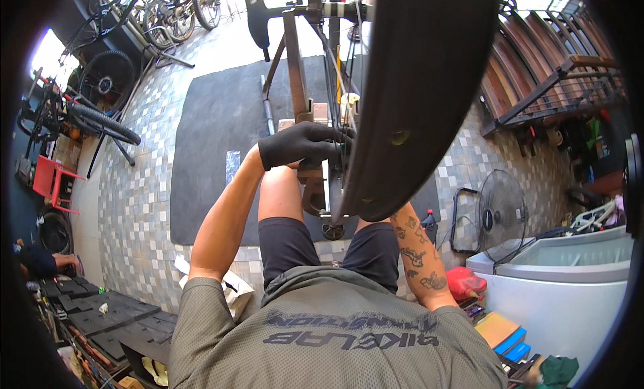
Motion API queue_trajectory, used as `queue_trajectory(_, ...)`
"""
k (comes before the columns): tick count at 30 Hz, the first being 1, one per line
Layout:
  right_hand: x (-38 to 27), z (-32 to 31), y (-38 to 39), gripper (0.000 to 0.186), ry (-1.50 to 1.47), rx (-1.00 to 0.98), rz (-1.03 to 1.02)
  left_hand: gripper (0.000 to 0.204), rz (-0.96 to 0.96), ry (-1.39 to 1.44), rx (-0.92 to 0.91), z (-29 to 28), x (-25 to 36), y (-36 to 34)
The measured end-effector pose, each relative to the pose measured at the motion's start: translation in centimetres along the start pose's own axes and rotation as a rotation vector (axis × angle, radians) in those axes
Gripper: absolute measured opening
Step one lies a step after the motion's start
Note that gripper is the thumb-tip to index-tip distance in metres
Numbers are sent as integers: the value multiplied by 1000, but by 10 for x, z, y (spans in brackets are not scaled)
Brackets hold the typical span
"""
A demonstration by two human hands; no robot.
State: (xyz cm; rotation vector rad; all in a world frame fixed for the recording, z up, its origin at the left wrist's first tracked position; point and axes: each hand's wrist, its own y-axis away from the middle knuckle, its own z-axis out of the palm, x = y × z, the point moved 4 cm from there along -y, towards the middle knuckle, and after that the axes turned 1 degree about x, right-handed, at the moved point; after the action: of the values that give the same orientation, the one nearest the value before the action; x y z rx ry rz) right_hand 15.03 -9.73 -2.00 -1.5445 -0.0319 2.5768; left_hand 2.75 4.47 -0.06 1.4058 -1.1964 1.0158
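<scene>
A bicycle wheel with a wide black tyre [429, 87] stands upright right in front of me, held at its hub in a metal truing stand [295, 67]. My left hand [305, 145], in a black glove, reaches to the left side of the wheel by the rim and spokes [343, 73]. Its fingers are bent together at the spokes; their tips are partly hidden, and what they pinch is too small to make out. A black handle [256, 20] sticks out left of the hub. My tattooed right forearm [417, 251] goes up behind the tyre, which hides my right hand.
A dark mat [208, 140] lies on the tiled floor under the stand. To the right are a standing fan [502, 214], a white chest freezer [537, 302] and a dark bottle [429, 222]. Bicycles [100, 114] and a red chair [55, 181] stand at the left.
</scene>
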Motion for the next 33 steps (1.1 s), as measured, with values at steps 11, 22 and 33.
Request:
queue_trajectory(11,8,-16,-2,66,78,-24,89,23,-32,38,283,9,14,2)
queue_trajectory(22,0,-16,-2,56,195,-27,-41,30,-29,-419,645,31,34,3)
queue_trajectory(33,-8,-32,-6,24,221,379,-162,61,111,-75,590,49,55,30)
